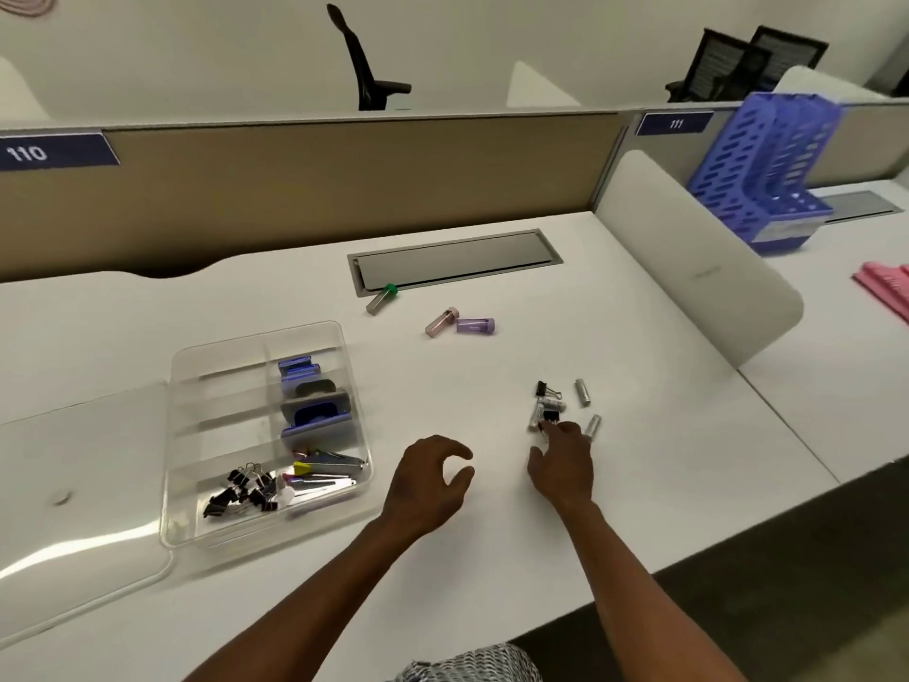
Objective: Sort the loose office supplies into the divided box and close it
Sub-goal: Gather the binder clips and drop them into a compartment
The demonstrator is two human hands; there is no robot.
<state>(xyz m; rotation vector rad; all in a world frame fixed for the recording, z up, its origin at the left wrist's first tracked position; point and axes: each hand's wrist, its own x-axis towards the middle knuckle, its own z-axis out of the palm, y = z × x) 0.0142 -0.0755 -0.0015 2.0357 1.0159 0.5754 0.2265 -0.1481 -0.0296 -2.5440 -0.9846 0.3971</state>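
A clear divided box (170, 435) stands open at the left of the white desk, its lid (74, 465) lying flat to its left. Inside are black binder clips (241, 489), coloured pins (319, 469) and blue items (312, 406). To the right lies a small loose pile: a black binder clip (541, 387) and silver batteries (583, 391). My right hand (563, 465) reaches into this pile, its fingertips touching a clip at the near edge and its thumb held apart. My left hand (428, 484) hovers between box and pile, loosely curled and holding nothing.
Three small tubes lie further back: a green-capped tube (382, 298), a pink tube (441, 322) and a purple tube (475, 325). Behind them is a grey cable hatch (452, 260). A white side divider (688, 258) bounds the desk on the right, with a blue file rack (757, 164) beyond.
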